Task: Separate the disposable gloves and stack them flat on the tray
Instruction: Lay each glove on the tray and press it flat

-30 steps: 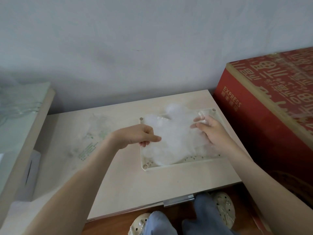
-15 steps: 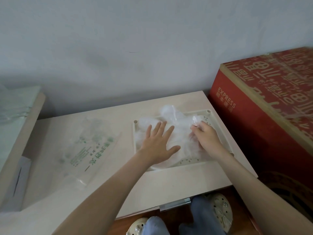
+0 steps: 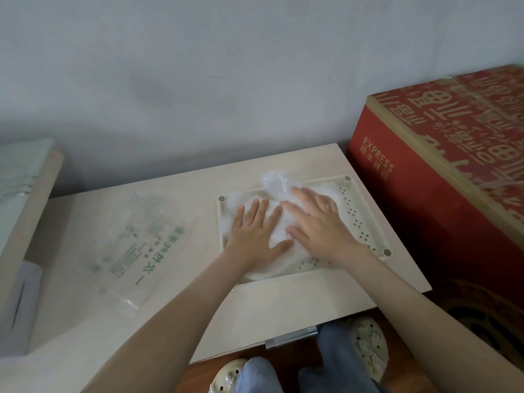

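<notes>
Head view: we have both palms down on the disposable gloves [image 3: 279,232], which lie piled in the tray [image 3: 357,222] on the right part of the table [image 3: 283,302]. Our left hand [image 3: 255,231] presses the near-left of the pile with straight, spread fingers. Our right hand [image 3: 317,222] lies just beside it, fingers straight too, gripping nothing.

The gloves are thin, translucent film. We judge them almost weightless, limp, and likely to cling to each other and to skin. One crumpled lobe puffs up over the tray's far rim. To lift one, we would pinch a loose cuff edge and peel slowly while the other palm pins the stack. The printed bag [image 3: 141,239] lies apart to the left.
</notes>
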A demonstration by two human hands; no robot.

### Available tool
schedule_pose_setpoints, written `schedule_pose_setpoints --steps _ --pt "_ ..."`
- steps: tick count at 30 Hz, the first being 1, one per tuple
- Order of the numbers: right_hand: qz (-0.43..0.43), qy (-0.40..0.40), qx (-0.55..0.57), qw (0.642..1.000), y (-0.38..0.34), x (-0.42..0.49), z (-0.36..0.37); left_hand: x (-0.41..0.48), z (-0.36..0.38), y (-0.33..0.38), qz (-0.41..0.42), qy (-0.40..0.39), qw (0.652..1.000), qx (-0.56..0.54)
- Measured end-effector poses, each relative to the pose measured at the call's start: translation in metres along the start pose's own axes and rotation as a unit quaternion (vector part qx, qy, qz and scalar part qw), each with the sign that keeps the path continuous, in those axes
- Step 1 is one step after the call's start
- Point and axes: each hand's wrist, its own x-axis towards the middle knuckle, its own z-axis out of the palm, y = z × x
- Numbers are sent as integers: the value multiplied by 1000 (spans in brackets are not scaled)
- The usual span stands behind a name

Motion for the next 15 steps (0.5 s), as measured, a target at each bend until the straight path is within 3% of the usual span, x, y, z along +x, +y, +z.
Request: schedule_pose_setpoints --steps 2,4,12,15 --pt "-4 -92 -15 996 1 -1 8 1 0 1 -13 -4 1000 -16" --pt "60 -152 -19 986 7 -2 14 1 2 1 -19 -7 1000 -23" --pt "211 -161 -49 963 32 -5 7 1 -2 0 -19 -16 998 -55" --pt "227 -114 -38 966 31 -8 -2 -6 -24 0 -2 80 991 -110"
